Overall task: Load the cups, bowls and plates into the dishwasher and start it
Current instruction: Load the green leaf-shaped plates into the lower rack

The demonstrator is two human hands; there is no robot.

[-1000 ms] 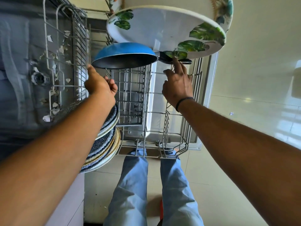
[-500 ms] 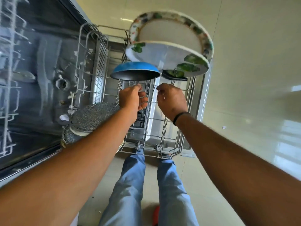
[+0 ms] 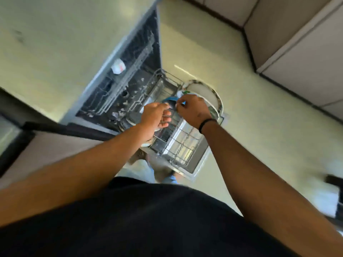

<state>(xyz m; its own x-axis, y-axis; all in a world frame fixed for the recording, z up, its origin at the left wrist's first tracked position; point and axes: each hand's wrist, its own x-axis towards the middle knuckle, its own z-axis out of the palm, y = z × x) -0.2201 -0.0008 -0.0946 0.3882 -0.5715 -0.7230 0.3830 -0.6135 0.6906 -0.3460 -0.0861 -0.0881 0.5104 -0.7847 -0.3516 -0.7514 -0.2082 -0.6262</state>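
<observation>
The frame is blurred by motion. The dishwasher (image 3: 130, 80) stands open with its lower wire rack (image 3: 181, 145) pulled out over the door. A blue bowl (image 3: 171, 99) sits in the rack's far part, mostly hidden by my hands. Behind it stand leaf-patterned white plates (image 3: 202, 91) on edge. Speckled plates (image 3: 132, 118) stand at the rack's left side, partly behind my left hand. My left hand (image 3: 156, 115) hovers over the rack with loosely curled fingers and nothing in it. My right hand (image 3: 193, 110) has its curled fingers at the bowl's rim; a grip cannot be made out.
Pale floor tiles surround the dishwasher. Grey cabinets (image 3: 297, 43) fill the upper right. A counter edge (image 3: 46, 145) runs along the left. A dark object (image 3: 334, 182) lies on the floor at the far right. My black shirt fills the bottom.
The camera has risen and pulled back, so the rack looks smaller and farther. Both hands have come together above the blue bowl; the left left the speckled plates.
</observation>
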